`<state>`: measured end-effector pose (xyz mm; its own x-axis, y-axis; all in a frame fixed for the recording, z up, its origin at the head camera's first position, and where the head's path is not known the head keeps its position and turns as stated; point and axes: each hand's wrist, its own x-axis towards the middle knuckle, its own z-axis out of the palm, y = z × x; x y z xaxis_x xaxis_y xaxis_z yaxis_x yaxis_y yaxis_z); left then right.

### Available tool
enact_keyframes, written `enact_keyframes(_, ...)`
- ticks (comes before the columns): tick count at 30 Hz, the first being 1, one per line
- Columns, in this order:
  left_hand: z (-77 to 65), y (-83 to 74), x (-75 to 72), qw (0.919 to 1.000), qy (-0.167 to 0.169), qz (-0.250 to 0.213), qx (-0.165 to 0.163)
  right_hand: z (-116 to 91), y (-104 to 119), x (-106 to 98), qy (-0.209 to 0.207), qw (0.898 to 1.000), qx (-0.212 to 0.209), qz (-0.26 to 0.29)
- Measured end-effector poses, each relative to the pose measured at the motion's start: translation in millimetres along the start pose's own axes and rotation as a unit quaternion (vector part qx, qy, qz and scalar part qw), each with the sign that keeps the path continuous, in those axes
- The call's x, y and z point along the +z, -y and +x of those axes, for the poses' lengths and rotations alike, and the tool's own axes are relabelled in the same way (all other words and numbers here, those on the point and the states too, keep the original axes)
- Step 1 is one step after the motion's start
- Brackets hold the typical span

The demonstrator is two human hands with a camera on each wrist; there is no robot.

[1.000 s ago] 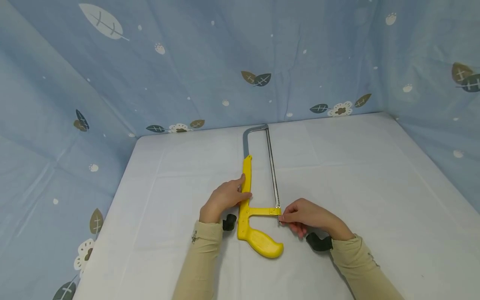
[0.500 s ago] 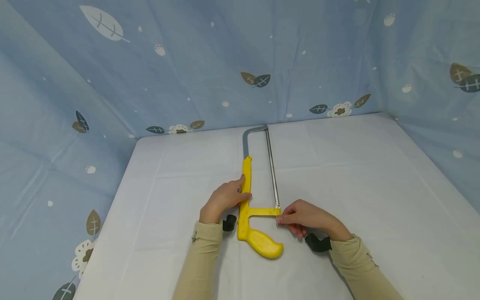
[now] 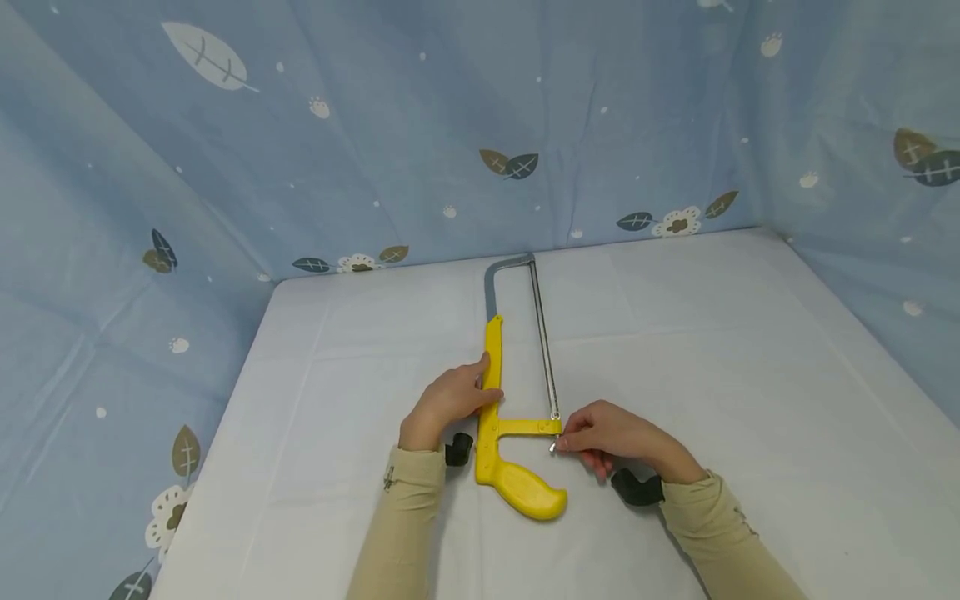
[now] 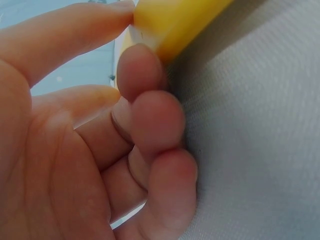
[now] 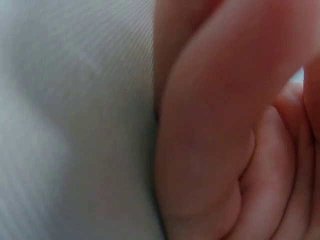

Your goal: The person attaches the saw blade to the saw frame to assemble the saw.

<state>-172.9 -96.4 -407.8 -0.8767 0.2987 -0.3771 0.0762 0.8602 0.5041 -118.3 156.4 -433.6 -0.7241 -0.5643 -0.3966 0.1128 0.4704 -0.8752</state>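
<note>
Hacksaw, centre of frame, on the table: left hand grips the spine, right hand pinches the wing nut. Likely stiff, moderately heavy; best held by the handle.

There's a khaki left sleeve, wrinkled, with a small dark marking near its end; a matching khaki right sleeve; and 2 black, curved wrist-camera mounts, 1 per arm!

One hacksaw, one wing nut, two grips, two khaki sleeves, two black wrist cameras, one desk.
</note>
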Motion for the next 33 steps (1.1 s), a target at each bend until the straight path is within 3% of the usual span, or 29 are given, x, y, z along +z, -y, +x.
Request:
enact_keyframes(13, 1.5, 1.0, 2.1, 1.0000, 0.004, -0.005, 0.000, -2.8, 1.0, 1.0, -0.016, 1.000, 0.001, 0.011)
enact_keyframes(33, 0.3, 2.5, 2.7, 0.9999, 0.002, -0.016, 0.000, -2.9, 3.2, 2.1, -0.003, 1.000, 0.004, 0.001)
